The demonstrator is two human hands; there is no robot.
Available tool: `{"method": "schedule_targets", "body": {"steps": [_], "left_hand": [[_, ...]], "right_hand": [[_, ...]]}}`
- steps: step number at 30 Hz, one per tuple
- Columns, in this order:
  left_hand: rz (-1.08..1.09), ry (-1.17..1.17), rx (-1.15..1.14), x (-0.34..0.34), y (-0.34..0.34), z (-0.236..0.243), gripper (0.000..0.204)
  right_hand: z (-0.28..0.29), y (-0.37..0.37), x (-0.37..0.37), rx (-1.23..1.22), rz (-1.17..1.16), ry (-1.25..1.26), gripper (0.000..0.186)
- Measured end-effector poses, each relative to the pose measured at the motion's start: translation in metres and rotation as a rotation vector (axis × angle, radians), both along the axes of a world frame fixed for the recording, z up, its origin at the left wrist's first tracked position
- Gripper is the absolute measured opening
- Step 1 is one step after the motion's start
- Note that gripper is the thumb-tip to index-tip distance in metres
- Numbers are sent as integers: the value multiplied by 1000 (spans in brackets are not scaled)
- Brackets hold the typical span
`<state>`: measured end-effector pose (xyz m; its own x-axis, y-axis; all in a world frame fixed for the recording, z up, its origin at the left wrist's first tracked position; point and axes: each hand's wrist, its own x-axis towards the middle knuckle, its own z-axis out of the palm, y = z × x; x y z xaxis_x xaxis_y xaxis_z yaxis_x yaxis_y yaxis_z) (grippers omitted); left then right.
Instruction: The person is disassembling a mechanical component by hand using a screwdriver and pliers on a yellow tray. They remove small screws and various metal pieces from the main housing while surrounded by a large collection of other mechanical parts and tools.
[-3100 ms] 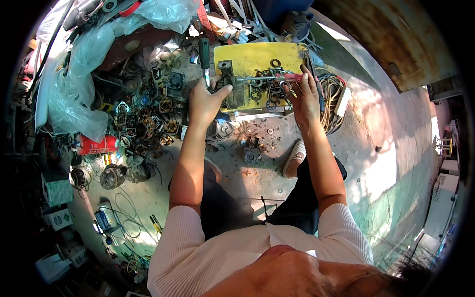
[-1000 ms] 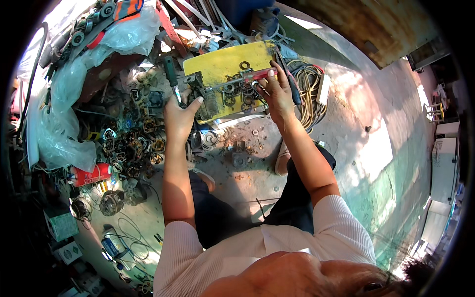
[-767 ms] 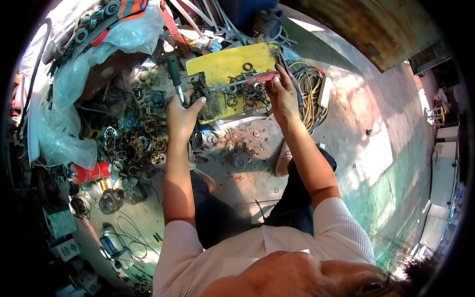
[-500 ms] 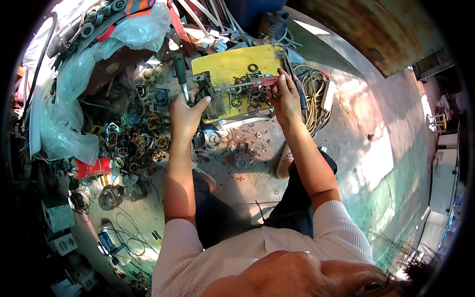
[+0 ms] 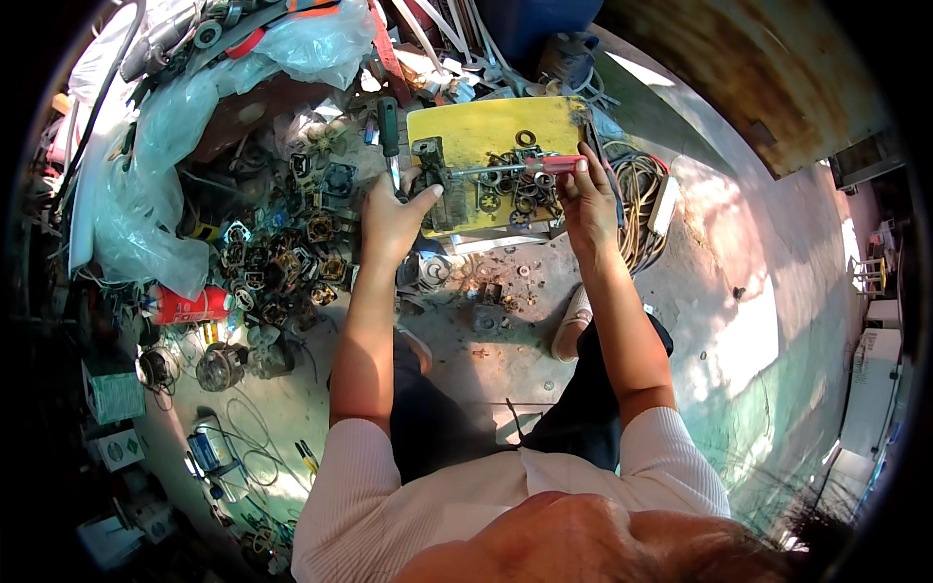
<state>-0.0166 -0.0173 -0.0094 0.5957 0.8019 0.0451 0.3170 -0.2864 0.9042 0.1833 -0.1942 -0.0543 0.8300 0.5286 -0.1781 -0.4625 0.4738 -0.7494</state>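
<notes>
My left hand point(image 5: 389, 222) is closed round a dark, grimy metal part point(image 5: 445, 206), its thumb pressed on the near side. A green-handled screwdriver point(image 5: 389, 128) is also tucked in that hand, with its handle pointing away from me. From the right, my right hand point(image 5: 593, 209) pinches the red handle of another screwdriver point(image 5: 561, 164). Its shaft lies level and its tip reaches the metal part; the exact contact is too small to tell. Below the shaft, several rings and bearings point(image 5: 515, 185) lie on a yellow board point(image 5: 466, 122).
Greasy metal parts point(image 5: 287, 262) are heaped left of my left arm, near a red bottle point(image 5: 190, 305) and clear plastic sheeting point(image 5: 160, 233). A coil of cable point(image 5: 637, 209) lies right of the board. Small debris and a square part point(image 5: 488, 318) lie between my feet.
The whole view has shifted, so the board and hands appear further right. My right fingers have changed their hold slightly on the red handle. The left hand keeps its grip.
</notes>
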Motion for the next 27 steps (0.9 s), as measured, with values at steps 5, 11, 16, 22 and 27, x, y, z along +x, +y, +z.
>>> {"method": "schedule_targets", "body": {"steps": [5,11,16,22,27], "left_hand": [[-2,0,12,-1,-1,4,51],[26,-31,45,-3,3,-9,48],[-7,57,-11,0,-2,5,52],[-6,21,-12,-3,0,2,51],[10,-16,28,-1,0,-2,48]], "right_hand": [[5,5,-3,75,-34,-85,40],[32,2,-16,-108,40,-16,48],[2,1,-1,15,-6,-112,48],[24,3,-13,39,26,45,48],[9,1,-3,-25,-6,39,44]]}}
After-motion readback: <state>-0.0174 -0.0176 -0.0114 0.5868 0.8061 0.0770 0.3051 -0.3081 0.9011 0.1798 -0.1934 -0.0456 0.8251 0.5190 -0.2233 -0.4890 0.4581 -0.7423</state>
